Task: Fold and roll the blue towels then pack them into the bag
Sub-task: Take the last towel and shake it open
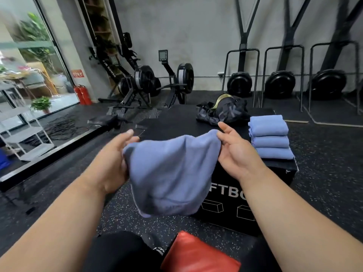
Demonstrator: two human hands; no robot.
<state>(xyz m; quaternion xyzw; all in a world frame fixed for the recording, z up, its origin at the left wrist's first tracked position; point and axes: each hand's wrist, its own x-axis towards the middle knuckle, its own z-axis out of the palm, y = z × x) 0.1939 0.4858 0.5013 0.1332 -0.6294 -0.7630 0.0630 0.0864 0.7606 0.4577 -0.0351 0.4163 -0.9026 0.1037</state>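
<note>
Two bare hands hold one blue towel (170,173) up at the centre of the frame. The left hand (113,163) grips the towel's left top edge, fingers curled round the cloth and partly hidden behind it. The right hand (235,152) pinches the right top corner between thumb and fingers, its palm turned up and the other fingers loosely spread. Between the two hands the towel sags, and its lower edge hangs down in front of a black box (255,193) with white lettering.

Just right of the right hand, on top of the box, sits a stack (270,137) of folded blue towels, neat and square. Beyond the right hand, toward the upper centre, a dark bag (224,110) lies crumpled on the box's far end, touching neither hand. Whether its mouth is open cannot be told.

Farther out, rowers (141,83) stand at the upper middle by the wall. A red pad (198,254) shows at the bottom edge.
</note>
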